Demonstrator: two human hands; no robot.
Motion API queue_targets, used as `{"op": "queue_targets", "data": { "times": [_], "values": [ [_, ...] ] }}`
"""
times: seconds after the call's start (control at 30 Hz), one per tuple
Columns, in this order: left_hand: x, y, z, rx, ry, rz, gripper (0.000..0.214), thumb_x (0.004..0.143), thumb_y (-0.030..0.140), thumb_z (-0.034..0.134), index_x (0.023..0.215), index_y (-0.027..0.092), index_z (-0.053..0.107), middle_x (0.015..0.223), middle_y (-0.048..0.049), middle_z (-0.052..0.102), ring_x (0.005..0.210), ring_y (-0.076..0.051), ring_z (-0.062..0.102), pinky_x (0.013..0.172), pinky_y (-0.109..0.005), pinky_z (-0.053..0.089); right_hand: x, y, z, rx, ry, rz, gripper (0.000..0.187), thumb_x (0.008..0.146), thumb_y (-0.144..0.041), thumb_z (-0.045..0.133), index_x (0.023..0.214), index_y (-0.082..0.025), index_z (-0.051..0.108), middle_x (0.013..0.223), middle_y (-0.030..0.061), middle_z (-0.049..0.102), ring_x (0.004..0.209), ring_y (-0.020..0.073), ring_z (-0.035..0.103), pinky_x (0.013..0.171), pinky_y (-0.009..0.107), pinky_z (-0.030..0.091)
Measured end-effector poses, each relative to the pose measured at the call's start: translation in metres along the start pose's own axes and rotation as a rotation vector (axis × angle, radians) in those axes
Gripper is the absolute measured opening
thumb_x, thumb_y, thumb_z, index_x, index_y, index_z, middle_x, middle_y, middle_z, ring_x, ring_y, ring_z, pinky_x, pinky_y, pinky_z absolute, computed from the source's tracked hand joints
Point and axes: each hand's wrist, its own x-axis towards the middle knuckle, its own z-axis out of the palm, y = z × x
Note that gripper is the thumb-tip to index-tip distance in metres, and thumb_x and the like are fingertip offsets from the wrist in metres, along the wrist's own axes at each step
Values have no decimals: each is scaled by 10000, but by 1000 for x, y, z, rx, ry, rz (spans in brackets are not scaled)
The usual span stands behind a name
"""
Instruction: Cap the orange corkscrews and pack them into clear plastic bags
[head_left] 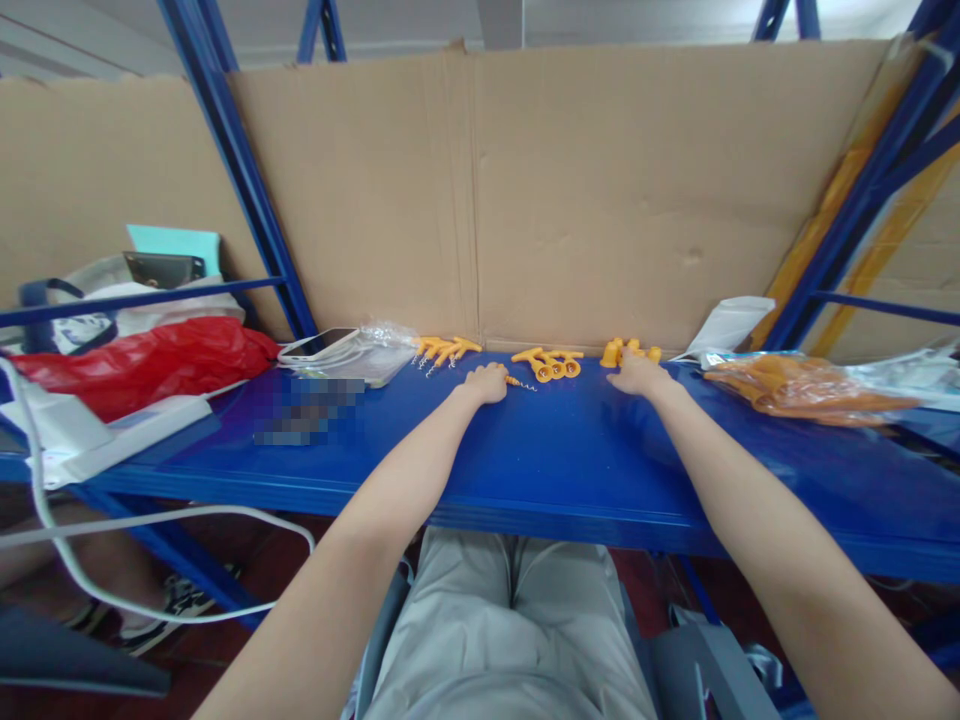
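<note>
My left hand (486,383) rests far out on the blue shelf (555,460), curled into a fist around a small corkscrew piece (519,382) whose metal spiral pokes out to the right. My right hand (636,374) lies closed on the shelf against a cluster of orange plastic parts (628,350); what its fingers hold is hidden. Between the hands sit orange corkscrew handles (547,362). More orange corkscrews with metal spirals (444,350) lie left of my left hand.
A phone (319,344) and clear plastic bag (375,345) lie left on the shelf. A red bag (142,362), white bags and a white cable (150,520) are further left. A bag of orange parts (802,385) sits right. Cardboard (585,190) backs the shelf; blue rack posts (240,170) flank it.
</note>
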Motion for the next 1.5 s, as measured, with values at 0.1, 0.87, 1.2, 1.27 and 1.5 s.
{"op": "queue_targets", "data": {
  "times": [0.1,0.87,1.2,1.27,1.5],
  "values": [
    [1,0,1,-5,6,-4,437,934,191,334,1320,191,537,1476,-126,437,1266,-310,508,1020,-456,433,10,1,10,111,63,-90,783,864,-374,526,1521,-64,234,1439,258,455,1334,375,439,1078,527,343],
    [9,14,9,-119,344,459,367,938,277,440,1266,232,596,1333,-73,590,1255,-240,510,1058,-413,414,8,2,36,257,-59,-344,855,855,-287,553,1565,-103,114,1438,190,492,1222,314,571,1055,389,423],
    [5,35,18,-28,226,433,427,988,353,338,1336,175,511,1391,-120,532,1310,-248,459,1077,-411,371,8,3,36,232,-34,-364,846,850,-273,543,1563,-125,114,1424,169,513,1201,293,592,1038,396,443],
    [8,31,20,-49,207,397,431,988,362,335,1342,170,488,1413,-122,514,1320,-238,453,1084,-410,367,9,4,37,234,-29,-375,840,849,-273,540,1562,-132,119,1423,166,514,1207,286,588,1043,403,440],
    [12,25,22,-57,182,337,436,988,363,339,1360,164,448,1462,-125,464,1345,-232,434,1090,-412,361,4,0,33,224,-44,-351,824,857,-259,536,1559,-113,130,1457,167,476,1223,271,577,1065,374,417]
  ]
}}
